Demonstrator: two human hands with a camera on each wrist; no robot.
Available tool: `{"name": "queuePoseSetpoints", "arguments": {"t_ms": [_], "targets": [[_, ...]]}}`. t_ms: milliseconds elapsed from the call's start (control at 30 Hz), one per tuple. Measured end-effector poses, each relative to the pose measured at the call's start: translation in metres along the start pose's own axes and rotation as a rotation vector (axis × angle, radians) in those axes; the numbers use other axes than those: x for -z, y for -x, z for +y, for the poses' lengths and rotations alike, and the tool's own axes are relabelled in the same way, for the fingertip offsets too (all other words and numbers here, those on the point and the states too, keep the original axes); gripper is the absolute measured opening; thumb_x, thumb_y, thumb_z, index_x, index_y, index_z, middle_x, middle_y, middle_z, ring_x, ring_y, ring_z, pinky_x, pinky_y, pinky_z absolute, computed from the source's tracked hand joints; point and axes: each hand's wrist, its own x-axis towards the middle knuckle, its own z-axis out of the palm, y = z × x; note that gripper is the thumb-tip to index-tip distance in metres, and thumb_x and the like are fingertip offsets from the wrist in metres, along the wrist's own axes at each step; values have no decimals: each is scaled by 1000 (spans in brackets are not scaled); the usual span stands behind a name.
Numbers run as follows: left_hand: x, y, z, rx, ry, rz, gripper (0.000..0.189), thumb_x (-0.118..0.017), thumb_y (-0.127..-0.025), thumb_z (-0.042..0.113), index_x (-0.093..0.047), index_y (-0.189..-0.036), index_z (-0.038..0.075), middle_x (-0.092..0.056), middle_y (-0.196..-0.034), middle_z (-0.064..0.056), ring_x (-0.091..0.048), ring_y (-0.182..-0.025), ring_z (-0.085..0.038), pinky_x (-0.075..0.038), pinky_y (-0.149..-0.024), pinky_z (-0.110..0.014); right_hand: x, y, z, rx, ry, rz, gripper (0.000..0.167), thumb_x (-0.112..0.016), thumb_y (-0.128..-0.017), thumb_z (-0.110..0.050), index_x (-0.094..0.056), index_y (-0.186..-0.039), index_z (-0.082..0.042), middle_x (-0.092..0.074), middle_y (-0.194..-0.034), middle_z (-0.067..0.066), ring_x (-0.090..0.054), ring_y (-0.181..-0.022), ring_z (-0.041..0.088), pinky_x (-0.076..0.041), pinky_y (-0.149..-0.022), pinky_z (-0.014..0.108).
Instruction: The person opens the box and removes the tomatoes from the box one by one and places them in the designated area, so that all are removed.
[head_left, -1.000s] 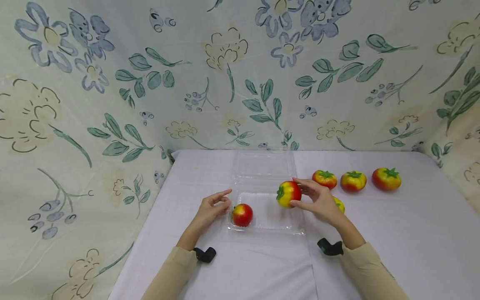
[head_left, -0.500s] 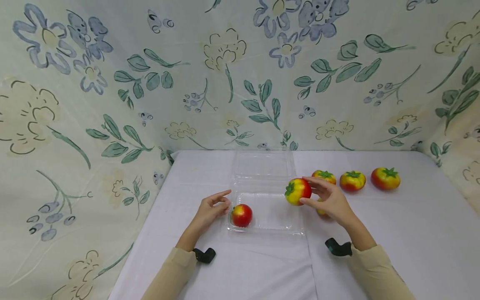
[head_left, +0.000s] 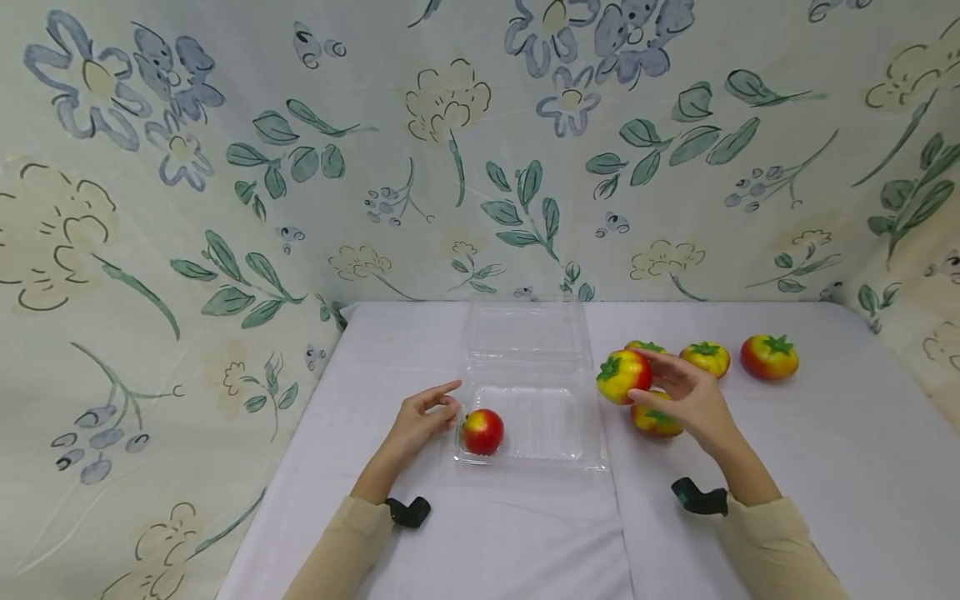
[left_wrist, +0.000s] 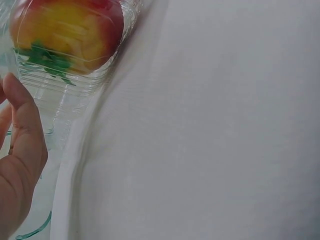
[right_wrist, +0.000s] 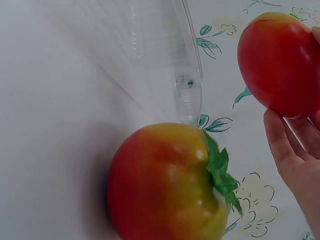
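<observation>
My right hand (head_left: 697,402) pinches a red-and-yellow tomato (head_left: 621,377) with a green leafy top between thumb and fingers, just right of the clear plastic container (head_left: 543,421). In the right wrist view the held tomato (right_wrist: 280,65) is raised, while another tomato (right_wrist: 160,185) rests on the white cloth below. My left hand (head_left: 422,423) is at the container's left side, fingers loosely bent and fingertips right at the rim. Inside the container's front left corner sits one tomato (head_left: 483,432); the left wrist view shows this tomato (left_wrist: 70,30) through the plastic wall beside my thumb.
The container's clear lid (head_left: 528,329) lies folded open toward the back. One tomato (head_left: 657,423) rests beneath my right hand. Farther back stand a partly hidden tomato (head_left: 643,344), a second tomato (head_left: 707,358) and a third tomato (head_left: 770,358). A floral curtain (head_left: 450,167) hangs behind.
My right hand has moved right with the tomato, from over the container to beyond its right edge. The left hand and the tomato in the container have stayed put.
</observation>
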Motion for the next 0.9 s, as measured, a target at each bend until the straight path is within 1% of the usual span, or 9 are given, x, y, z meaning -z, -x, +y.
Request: {"name": "queuePoseSetpoints", "arguments": {"t_ms": [133, 300, 400, 600, 700, 800, 900], "targets": [[0, 0, 0, -1, -2, 1, 46, -70, -95, 15, -60, -139, 13, -59, -109, -12, -63, -84, -18, -57, -81, -25, 9, 3, 3, -18, 4, 32, 64, -78, -88, -21, -52, -143, -3, -54, -138, 14, -54, -115, -1, -46, -92, 13], [0, 0, -1, -2, -3, 2, 46, -70, -94, 15, -60, -140, 12, -59, -109, -12, -62, -83, -18, -57, -80, -24, 20, 6, 11, -21, -16, 80, 63, -77, -89, -18, -50, -144, -3, -53, -140, 6, -52, -119, 1, -45, -93, 13], [1, 0, 0, -5, -4, -1, 47, -70, -95, 16, -59, -140, 12, -59, -109, -12, -62, -83, -18, -57, -80, -24, 26, 8, 15, -47, -40, 111, 63, -77, -89, -17, -50, -145, -5, -53, -140, 4, -53, -120, 2, -45, -92, 13], [1, 1, 1, -9, -7, -3, 47, -70, -95, 17, -59, -140, 12, -59, -109, -12, -62, -82, -18, -57, -80, -24, 35, 10, 25, -69, -137, 162, 63, -78, -88, -13, -51, -145, -8, -54, -138, -3, -53, -118, 0, -45, -89, 9], [0, 1, 1, -6, -11, 0, 45, -69, -95, 17, -60, -139, 13, -60, -109, -12, -63, -83, -18, -57, -80, -25, 42, 12, 29, -93, -138, 183, 62, -77, -89, -15, -52, -145, -9, -52, -138, -4, -52, -119, 1, -45, -87, 7], [0, 1, 2, 5, -7, 4, 45, -70, -95, 16, -61, -139, 15, -60, -108, -12, -63, -83, -18, -57, -81, -25, 49, 15, 34, -104, -163, 200, 58, -77, -89, -14, -54, -142, -10, -52, -135, -7, -52, -116, -1, -45, -85, 7], [0, 1, 1, 5, -9, 3, 45, -69, -95, 16, -60, -139, 13, -60, -108, -12, -62, -82, -18, -57, -81, -24, 56, 19, 40, -112, -204, 215, 55, -77, -89, -12, -55, -139, -11, -53, -132, -10, -52, -112, -3, -45, -84, 7]]}}
